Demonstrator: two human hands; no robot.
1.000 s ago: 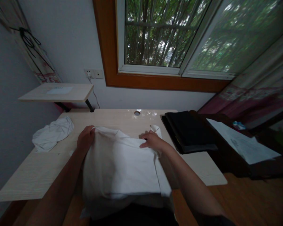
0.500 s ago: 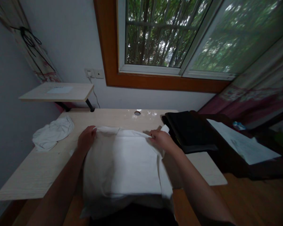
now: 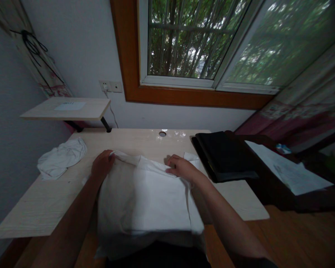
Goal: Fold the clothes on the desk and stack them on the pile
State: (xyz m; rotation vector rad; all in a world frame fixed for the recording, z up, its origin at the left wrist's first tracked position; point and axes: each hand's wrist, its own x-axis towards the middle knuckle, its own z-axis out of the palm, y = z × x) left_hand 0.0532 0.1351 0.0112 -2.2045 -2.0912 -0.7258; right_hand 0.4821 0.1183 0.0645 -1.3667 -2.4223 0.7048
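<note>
A white cloth (image 3: 159, 197), its exact kind not clear, hangs over the near side of the desk and down toward my lap, with folds along its right side. My left hand (image 3: 102, 163) is closed on its upper left corner and lifts the top edge slightly. At the upper right edge is my right hand (image 3: 181, 168), thumb and fingers apart, the thumb touching or just above the cloth. Beyond that hand a small white flap (image 3: 192, 158) lies on the desk; whether it belongs to the cloth is hidden.
The pale wooden desk (image 3: 134, 137) stands against the wall below a window. On its left lies a crumpled white cloth (image 3: 63, 158) below a raised shelf (image 3: 95, 109). A black folder (image 3: 226, 154) rests at the right, near a paper sheet (image 3: 287, 169) on a dark surface.
My right hand has shifted left along the top edge, and its fingers have loosened. The cloth's edge there sags lower. My left hand keeps its hold at the corner.
</note>
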